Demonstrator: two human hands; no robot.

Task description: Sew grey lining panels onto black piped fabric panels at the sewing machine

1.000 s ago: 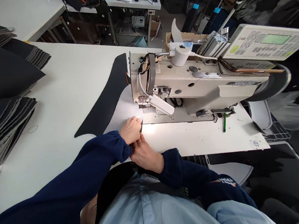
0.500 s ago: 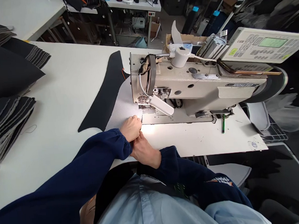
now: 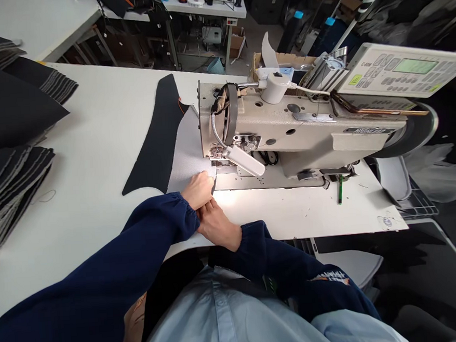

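Left hand [image 3: 198, 190]: fingers curled, on near end of pale fabric [image 3: 188, 155]; fingertips hidden, cannot tell if gripping. Right hand [image 3: 218, 226] just below, touching left; grip hidden too. Pale fabric on white table [image 3: 90, 165], right edge at sewing machine [image 3: 303, 126], dark panel [image 3: 153, 142] along its left. Green pen [image 3: 340, 190] farther right. Dark stacked pieces [image 3: 14, 186] far left.

The left hand [image 3: 198, 190], its fingers [image 3: 204, 178] curled, sits just ahead of the right hand [image 3: 219, 226], both forearms [image 3: 139, 245] angled inward.
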